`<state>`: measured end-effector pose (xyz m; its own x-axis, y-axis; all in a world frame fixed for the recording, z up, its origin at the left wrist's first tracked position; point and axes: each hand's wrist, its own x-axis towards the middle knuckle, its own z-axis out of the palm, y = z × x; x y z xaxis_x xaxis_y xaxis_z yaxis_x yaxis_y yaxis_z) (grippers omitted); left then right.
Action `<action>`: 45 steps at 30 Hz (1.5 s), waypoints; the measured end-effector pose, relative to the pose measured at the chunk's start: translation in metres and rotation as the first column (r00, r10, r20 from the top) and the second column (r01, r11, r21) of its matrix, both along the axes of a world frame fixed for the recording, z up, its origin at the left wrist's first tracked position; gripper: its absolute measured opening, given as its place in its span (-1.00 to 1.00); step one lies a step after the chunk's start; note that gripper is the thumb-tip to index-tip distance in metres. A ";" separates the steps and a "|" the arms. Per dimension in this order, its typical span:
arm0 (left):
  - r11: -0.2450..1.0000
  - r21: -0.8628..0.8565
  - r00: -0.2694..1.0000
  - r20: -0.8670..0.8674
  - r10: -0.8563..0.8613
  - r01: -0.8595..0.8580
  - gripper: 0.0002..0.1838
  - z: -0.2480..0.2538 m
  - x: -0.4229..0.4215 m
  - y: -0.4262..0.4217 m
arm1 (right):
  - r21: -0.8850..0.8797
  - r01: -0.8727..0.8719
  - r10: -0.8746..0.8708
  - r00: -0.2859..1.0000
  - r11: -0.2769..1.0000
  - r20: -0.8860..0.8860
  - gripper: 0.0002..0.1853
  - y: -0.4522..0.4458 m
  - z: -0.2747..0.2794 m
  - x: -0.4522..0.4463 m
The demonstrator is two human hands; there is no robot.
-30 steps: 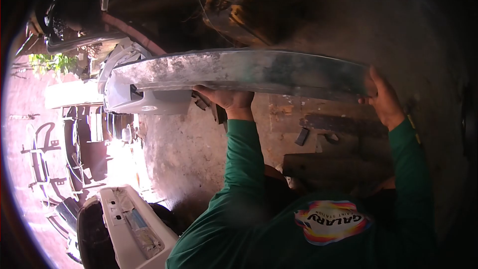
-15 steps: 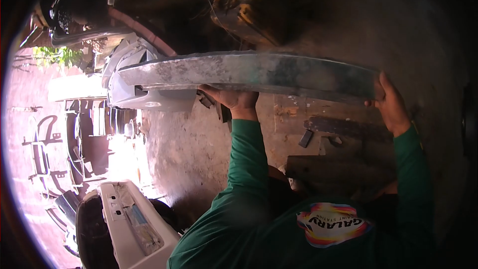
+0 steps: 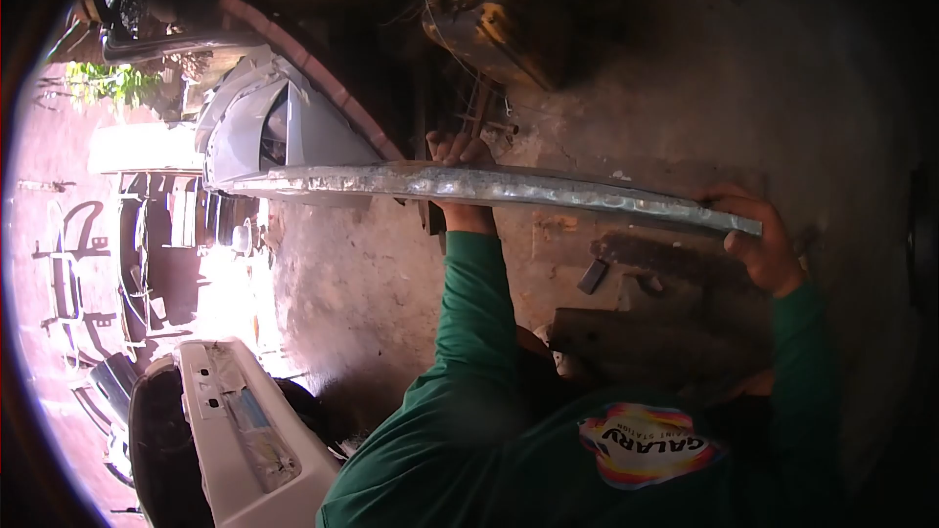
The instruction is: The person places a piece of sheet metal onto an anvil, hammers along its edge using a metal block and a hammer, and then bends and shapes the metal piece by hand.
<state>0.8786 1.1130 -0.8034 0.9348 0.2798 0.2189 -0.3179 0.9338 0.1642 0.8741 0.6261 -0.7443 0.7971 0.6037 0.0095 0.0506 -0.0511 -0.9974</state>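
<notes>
A long, slightly curved metal panel, grey and worn, is held up edge-on across the middle of the view. My left hand grips it near its middle; the fingers curl over the far side and the strip hides part of the palm. At the panel's right end, my right hand is closed around the tip, thumb on the near side and fingers behind. The panel's left end overlaps a silver-grey car body part in the view; whether they touch I cannot tell.
A white vehicle panel stands at the lower left. Near my legs, a small dark block lies on the floor. A yellowish machine with loose wires is at the top. Bright light comes from the left, where door frames stand.
The panel has turned from showing its broad face to showing its narrow edge. My left hand's fingers now show over its far side, and the right end sits slightly lower.
</notes>
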 end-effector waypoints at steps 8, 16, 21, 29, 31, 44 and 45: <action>0.996 0.090 0.950 0.310 -0.041 0.013 -0.59 -0.023 0.010 0.014 | -0.229 -0.089 0.165 0.926 0.969 0.339 -0.35 0.002 -0.004 0.000; 0.984 0.116 0.891 0.448 0.071 -0.136 -0.53 -0.026 0.011 0.004 | -0.399 -0.162 0.297 0.905 0.903 0.305 -0.38 0.006 0.001 -0.010; 0.993 0.073 0.827 0.550 -0.116 0.091 -0.55 -0.018 0.027 -0.020 | -0.413 0.122 -0.001 0.960 0.903 0.282 -0.28 0.010 -0.012 -0.011; 0.971 0.091 0.832 0.502 -0.237 0.222 -0.60 -0.009 0.031 -0.052 | -0.331 -0.357 0.291 0.928 0.874 -0.233 -0.49 0.033 -0.044 -0.021; 0.903 0.124 0.808 0.410 -0.424 0.411 -0.60 -0.017 0.038 -0.039 | -0.254 -0.262 0.197 0.947 0.931 -0.254 -0.49 0.034 -0.050 -0.025; 0.971 0.238 0.860 -0.490 0.141 -0.024 -0.23 0.030 -0.022 -0.024 | -0.237 -0.006 -0.060 0.961 0.972 -0.271 -0.50 0.035 -0.069 -0.023; 0.965 0.259 0.818 -0.545 0.184 -0.045 -0.20 0.039 -0.019 -0.029 | -0.284 -0.002 -0.082 0.956 0.959 -0.282 -0.50 0.035 -0.067 -0.020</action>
